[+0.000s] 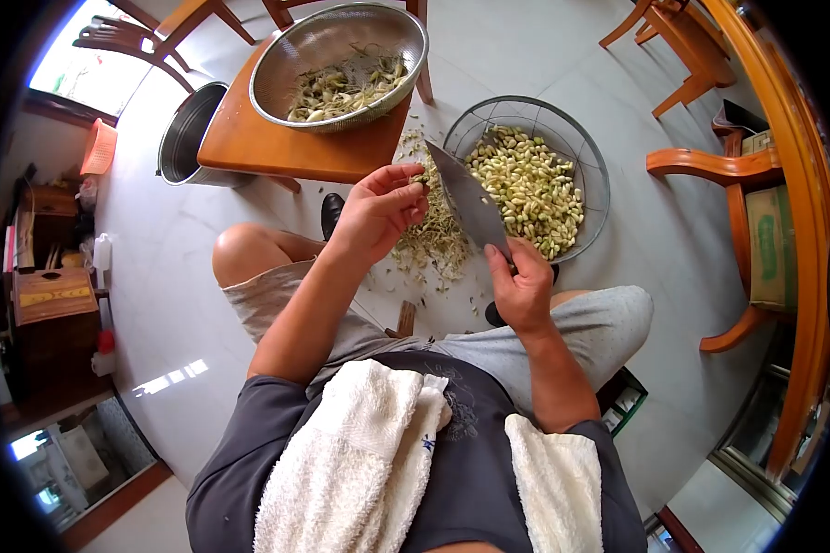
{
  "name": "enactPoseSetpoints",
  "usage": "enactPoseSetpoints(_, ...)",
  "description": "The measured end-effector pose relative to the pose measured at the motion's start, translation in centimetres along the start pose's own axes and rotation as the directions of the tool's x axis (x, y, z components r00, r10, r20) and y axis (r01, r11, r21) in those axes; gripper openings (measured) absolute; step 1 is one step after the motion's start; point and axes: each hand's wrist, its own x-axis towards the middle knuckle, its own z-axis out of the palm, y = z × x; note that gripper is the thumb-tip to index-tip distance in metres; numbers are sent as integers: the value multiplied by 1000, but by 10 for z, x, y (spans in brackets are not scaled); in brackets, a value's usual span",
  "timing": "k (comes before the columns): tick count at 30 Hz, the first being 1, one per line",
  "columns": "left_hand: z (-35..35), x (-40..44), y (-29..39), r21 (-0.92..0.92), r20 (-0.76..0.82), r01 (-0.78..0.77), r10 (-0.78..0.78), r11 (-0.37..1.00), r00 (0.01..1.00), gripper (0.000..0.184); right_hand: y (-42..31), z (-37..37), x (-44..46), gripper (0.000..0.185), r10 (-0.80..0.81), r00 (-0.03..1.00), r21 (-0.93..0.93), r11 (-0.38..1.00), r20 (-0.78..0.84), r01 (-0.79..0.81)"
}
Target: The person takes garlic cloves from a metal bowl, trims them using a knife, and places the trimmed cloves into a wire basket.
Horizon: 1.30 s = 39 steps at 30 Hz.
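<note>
My right hand (524, 288) grips the handle of a cleaver (470, 198), its broad grey blade slanting up and left, with small pale bits stuck to it. Just left of the blade, my left hand (380, 214) has its thumb and fingers pinched together. A tiny dark piece shows at those fingertips, too small to name. Beyond the cleaver, trimmed pale bulbs (530, 189) fill much of a round basin (602, 184) on the floor. Bulbs with stringy stems and roots (346, 92) lie in a metal colander (266, 78) at the upper left.
The colander rests on a wooden stool (240, 138), beside a metal bucket (180, 138). Trimmings (438, 241) are strewn over the floor between my feet. Wooden chairs stand around; a green-and-tan box (771, 247) sits at the right. A white towel (341, 452) hangs over my shoulders.
</note>
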Motion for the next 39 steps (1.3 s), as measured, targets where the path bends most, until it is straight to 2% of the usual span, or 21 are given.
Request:
enactPoseSetpoints(2,-6,2,-7,41,19,-33,32,999,999,19,-1,2,1,18,-72,997,-49,996,-18,71)
enactPoseSetpoints(9,-1,1,-17,234,-124,-115,147,965,981,17,8,9,0,24,-178,984,-178,969,-3,174)
enactPoseSetpoints(14,1,-2,-20,320,-165,-134,194,938,967,19,9,11,-2,29,-143,989,-246,957,47,151)
enactPoseSetpoints(17,1,-3,-20,227,-170,-129,170,965,971,19,6,12,-3,31,-148,987,-272,949,58,158)
enactPoseSetpoints(21,0,-6,-21,224,-177,-149,190,963,966,17,2,14,-2,25,-178,983,-289,939,53,186)
enactPoseSetpoints(23,3,-8,-21,262,-203,-161,217,952,955,16,6,16,-3,22,-77,995,-310,946,59,92)
enactPoseSetpoints(26,3,-9,-18,379,-161,-203,280,903,946,20,29,14,-6,19,114,989,-330,941,94,-77)
enactPoseSetpoints(27,2,-8,-16,345,-137,-209,269,915,953,21,31,12,-3,18,183,977,-336,932,110,-137)
enactPoseSetpoints(30,-2,-7,-14,218,-89,-205,228,954,969,22,28,7,-2,16,263,961,-189,951,86,-243)
enactPoseSetpoints(32,-2,-7,-13,115,-85,-170,180,979,980,22,26,8,-1,16,268,959,-151,956,92,-253)
enactPoseSetpoints(35,-3,-7,-11,87,-50,-108,112,990,992,23,21,9,-1,17,243,967,-84,968,80,-237)
enactPoseSetpoints(39,-4,-3,-13,62,-28,-101,102,993,994,25,15,9,0,17,201,976,-37,979,83,-199)
